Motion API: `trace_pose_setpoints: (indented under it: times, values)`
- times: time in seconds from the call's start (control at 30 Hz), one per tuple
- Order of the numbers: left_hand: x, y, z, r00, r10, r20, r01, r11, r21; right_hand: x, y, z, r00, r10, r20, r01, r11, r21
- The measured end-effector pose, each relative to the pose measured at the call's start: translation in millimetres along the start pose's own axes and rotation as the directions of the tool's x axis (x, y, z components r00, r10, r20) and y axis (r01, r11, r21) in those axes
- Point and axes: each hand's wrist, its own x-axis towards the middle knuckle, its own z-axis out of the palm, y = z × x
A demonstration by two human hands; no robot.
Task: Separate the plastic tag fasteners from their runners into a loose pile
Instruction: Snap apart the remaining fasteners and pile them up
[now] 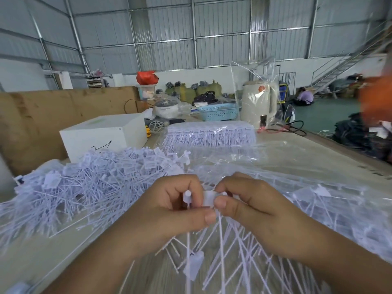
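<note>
1. Nearest, at frame centre, the left hand [169, 206] and right hand [252, 209] each pinch one fastener strip [209, 198].
2. Light, springy stems (probably snappable): best pinched at the flat heads.
3. The loose pile [95, 183] lies centre-left.

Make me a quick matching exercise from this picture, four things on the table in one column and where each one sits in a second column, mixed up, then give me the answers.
Things:
1. loose pile of fasteners
2. white box
3. blue basket
4. white kettle

Places:
A. wrapped in clear plastic, far right end of the table
B. just left of the kettle, far side
C. left of the hands, near side
D. behind the loose pile, by the cardboard wall

Pairs: 1-C, 2-D, 3-B, 4-A
</note>
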Motion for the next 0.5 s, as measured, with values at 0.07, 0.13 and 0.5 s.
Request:
trace_pose_setpoints:
  times: [0.07,0.13,0.5]
  values:
    - [-1.1,2.5,-0.7,0.983,-0.037,0.181,0.054,0.995,-0.086,-1.2,-0.8,-2.2,1.000,0.009,0.013,-0.010,0.994,0.108]
    - [-0.8,4.7,1.8,0.968,-0.054,0.244,0.084,0.990,-0.115,-2.8,-1.7,-1.3,0.999,0.016,0.045,-0.024,0.984,0.179]
    - [5.8,-7.8,36.1,0.879,0.061,-0.472,0.013,0.988,0.151,6.8,2.4,-10.6,0.899,0.151,-0.410,-0.098,0.984,0.146]
